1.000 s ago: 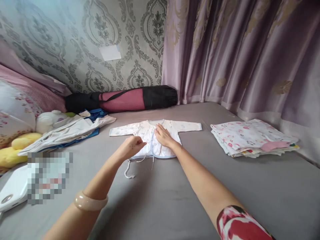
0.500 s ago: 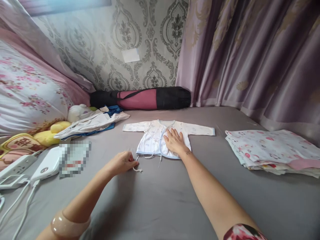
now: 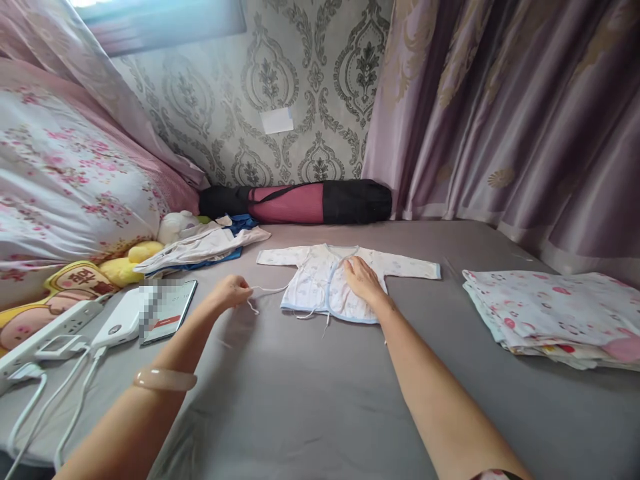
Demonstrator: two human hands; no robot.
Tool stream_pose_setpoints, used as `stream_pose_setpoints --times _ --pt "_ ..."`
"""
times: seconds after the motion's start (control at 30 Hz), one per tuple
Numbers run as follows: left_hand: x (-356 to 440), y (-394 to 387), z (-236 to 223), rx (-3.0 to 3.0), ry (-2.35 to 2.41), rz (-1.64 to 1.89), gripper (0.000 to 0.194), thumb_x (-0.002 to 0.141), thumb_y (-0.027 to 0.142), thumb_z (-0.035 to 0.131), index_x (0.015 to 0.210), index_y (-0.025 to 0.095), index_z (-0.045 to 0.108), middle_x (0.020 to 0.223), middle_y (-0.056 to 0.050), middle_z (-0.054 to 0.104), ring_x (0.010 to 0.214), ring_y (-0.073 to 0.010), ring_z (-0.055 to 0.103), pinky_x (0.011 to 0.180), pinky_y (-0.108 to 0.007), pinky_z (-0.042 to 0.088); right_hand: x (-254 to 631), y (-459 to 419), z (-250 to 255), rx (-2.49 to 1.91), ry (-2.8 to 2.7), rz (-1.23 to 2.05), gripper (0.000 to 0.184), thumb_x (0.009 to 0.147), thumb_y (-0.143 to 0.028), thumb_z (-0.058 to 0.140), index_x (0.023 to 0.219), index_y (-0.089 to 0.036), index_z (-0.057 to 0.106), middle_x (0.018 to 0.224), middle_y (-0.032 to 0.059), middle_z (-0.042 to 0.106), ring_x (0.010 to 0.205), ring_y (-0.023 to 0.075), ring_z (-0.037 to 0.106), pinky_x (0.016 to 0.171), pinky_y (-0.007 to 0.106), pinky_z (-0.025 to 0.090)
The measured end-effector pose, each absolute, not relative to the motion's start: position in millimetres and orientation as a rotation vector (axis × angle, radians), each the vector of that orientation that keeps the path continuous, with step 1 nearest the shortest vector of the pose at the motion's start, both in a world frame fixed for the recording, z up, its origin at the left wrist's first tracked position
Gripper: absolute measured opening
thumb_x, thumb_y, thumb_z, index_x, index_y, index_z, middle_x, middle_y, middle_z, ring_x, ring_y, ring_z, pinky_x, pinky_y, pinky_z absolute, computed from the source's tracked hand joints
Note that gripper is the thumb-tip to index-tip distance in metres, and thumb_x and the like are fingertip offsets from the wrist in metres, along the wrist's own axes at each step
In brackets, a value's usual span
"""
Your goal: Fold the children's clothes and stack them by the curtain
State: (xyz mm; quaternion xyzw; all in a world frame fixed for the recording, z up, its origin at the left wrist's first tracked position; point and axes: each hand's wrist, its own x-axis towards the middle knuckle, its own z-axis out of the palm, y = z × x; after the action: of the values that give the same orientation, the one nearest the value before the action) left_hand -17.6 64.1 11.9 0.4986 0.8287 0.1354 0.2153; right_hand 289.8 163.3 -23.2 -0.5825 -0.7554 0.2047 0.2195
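Observation:
A small white baby shirt with pale prints and light blue trim lies spread on the grey sheet, both sleeves stretched out sideways. My left hand is off to the left of it, closed in a pinch on a thin white tie string. That string runs taut from the shirt's left side, and its loose end hangs below my fingers. On the right half of the shirt front, my right hand rests palm down with the fingers laid on the cloth. More ties dangle from the bottom hem.
A folded stack of printed cloth lies at the right. On the left are crumpled clothes, plush toys, a tablet, a white power bank and a power strip with cables. A long bag lies along the wall.
My left hand has moved left and away from me, pulling the tie string out straight from the shirt. My right hand stays on the shirt, its fingers less spread. The view has shifted slightly.

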Motion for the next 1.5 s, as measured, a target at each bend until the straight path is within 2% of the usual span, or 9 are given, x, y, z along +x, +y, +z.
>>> stream_pose_setpoints --times 0.23,0.5,0.57,0.63,0.73,0.93,1.13,1.33,1.5 --pt "-39 102 15 1.316 2.436 0.609 0.008 0.077 0.019 0.054 0.073 0.014 0.059 0.057 -0.001 0.061 0.056 -0.0134 0.057 0.053 -0.021 0.041 297 175 -25 -1.627 -1.963 0.561 0.050 0.099 -0.036 0.028 0.139 -0.010 0.044 0.145 0.0157 0.046 0.133 0.0220 0.043 0.106 0.030 0.033" --pt "20 135 38 1.692 2.386 0.664 0.011 0.078 0.024 0.060 0.075 0.014 0.063 0.065 -0.004 0.062 0.072 -0.0181 0.062 0.062 -0.024 0.042 309 183 -26 -1.713 -1.793 0.594 0.050 0.094 -0.030 0.036 0.139 -0.012 0.047 0.137 0.0150 0.055 0.125 0.0246 0.052 0.102 0.034 0.040" --pt "42 141 40 1.834 2.301 0.711 0.011 0.078 0.025 0.059 0.078 0.015 0.064 0.076 -0.005 0.066 0.078 -0.0189 0.064 0.068 -0.025 0.045 311 184 -26 -1.712 -1.761 0.589 0.048 0.093 -0.028 0.037 0.137 -0.013 0.050 0.135 0.0142 0.057 0.124 0.0246 0.054 0.102 0.034 0.040" --pt "63 144 36 2.026 2.098 0.815 0.016 0.081 0.029 0.059 0.090 0.016 0.065 0.100 -0.008 0.067 0.087 -0.0186 0.064 0.076 -0.027 0.048 311 185 -27 -1.702 -1.754 0.583 0.047 0.092 -0.026 0.038 0.135 -0.015 0.052 0.132 0.0130 0.059 0.122 0.0245 0.055 0.102 0.034 0.041" --pt "90 144 17 2.285 1.782 0.951 0.031 0.083 0.030 0.058 0.112 0.018 0.060 0.134 -0.015 0.051 0.106 -0.0219 0.061 0.088 -0.034 0.050 310 183 -29 -1.692 -1.813 0.555 0.045 0.092 -0.022 0.037 0.132 -0.015 0.055 0.131 0.0123 0.060 0.122 0.0235 0.055 0.101 0.033 0.041" --pt "131 127 -29 2.561 1.372 0.716 0.030 0.092 0.029 0.048 0.119 0.017 0.054 0.130 -0.016 0.055 0.121 -0.0238 0.055 0.103 -0.038 0.043 302 176 -35 -1.652 -2.032 0.450 0.044 0.093 -0.015 0.033 0.130 -0.013 0.056 0.134 0.0112 0.058 0.123 0.0206 0.053 0.102 0.029 0.039" --pt "148 115 -49 2.476 1.643 0.366 0.047 0.096 0.043 0.040 0.133 0.015 0.044 0.148 -0.021 0.040 0.141 -0.0327 0.033 0.114 -0.055 0.026 299 169 -41 -1.542 -2.285 0.321 0.038 0.093 -0.015 0.037 0.121 -0.016 0.062 0.131 0.0094 0.061 0.121 0.0206 0.054 0.103 0.029 0.037" --pt "152 112 -52 2.440 1.722 0.305 0.057 0.098 0.044 0.031 0.142 0.008 0.038 0.153 -0.021 0.033 0.144 -0.0337 0.025 0.116 -0.054 0.019 304 169 -41 -1.519 -2.358 0.253 0.037 0.091 -0.013 0.042 0.121 -0.018 0.063 0.132 0.0070 0.060 0.121 0.0194 0.054 0.103 0.027 0.037" --pt "153 109 -51 2.428 1.760 0.365 0.055 0.098 0.046 0.032 0.142 0.015 0.039 0.153 -0.014 0.036 0.143 -0.0318 0.027 0.115 -0.057 0.020 299 192 -22 -1.697 -2.406 0.291 0.030 0.093 -0.020 0.043 0.110 -0.022 0.068 0.119 0.0067 0.067 0.112 0.0212 0.059 0.095 0.029 0.041"
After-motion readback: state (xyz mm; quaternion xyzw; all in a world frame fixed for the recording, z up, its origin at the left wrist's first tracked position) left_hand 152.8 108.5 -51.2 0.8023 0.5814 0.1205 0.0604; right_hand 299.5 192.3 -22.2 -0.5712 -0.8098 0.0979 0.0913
